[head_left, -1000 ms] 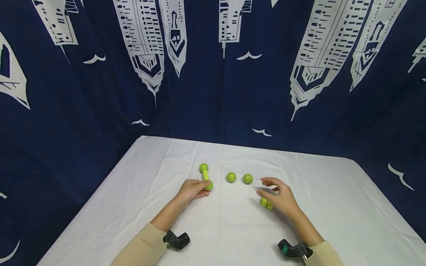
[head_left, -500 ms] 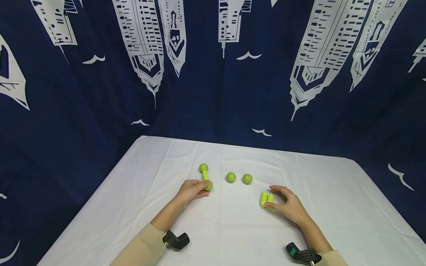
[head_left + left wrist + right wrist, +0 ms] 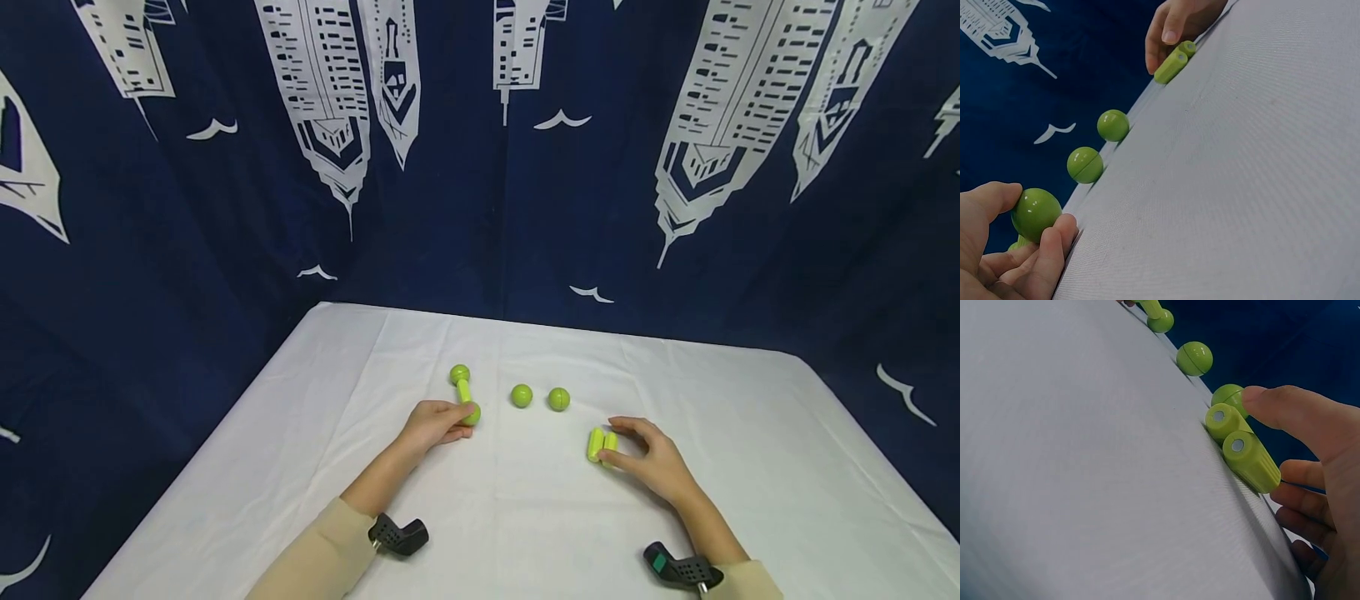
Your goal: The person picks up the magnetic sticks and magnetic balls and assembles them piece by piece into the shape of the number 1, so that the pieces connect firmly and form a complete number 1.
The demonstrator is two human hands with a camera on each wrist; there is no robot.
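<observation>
In the head view my left hand (image 3: pixel 435 423) pinches the near green ball (image 3: pixel 1036 214) of a dumbbell-shaped piece, between thumb and fingers. A short yellow-green rod (image 3: pixel 463 390) joins that ball to a far ball (image 3: pixel 460 374). My right hand (image 3: pixel 654 461) lies around the right side of two rods, thumb and fingers spread apart with no grip visible. These two rods, a left rod (image 3: pixel 595 444) and a right rod (image 3: pixel 1252 462), lie side by side on the cloth. Round silvery discs show in their ends in the right wrist view.
Two loose green balls, a left one (image 3: pixel 521 395) and a right one (image 3: pixel 558 399), sit between the hands. A white cloth (image 3: pixel 495 517) covers the table. Behind it hangs a dark blue curtain (image 3: pixel 450 233) with white building prints. Each wrist wears a black device (image 3: pixel 397 535).
My right hand has shifted right and nearer to me from above the rods, then stayed by them, so both rods now show more fully. The left hand keeps its pinch in place.
</observation>
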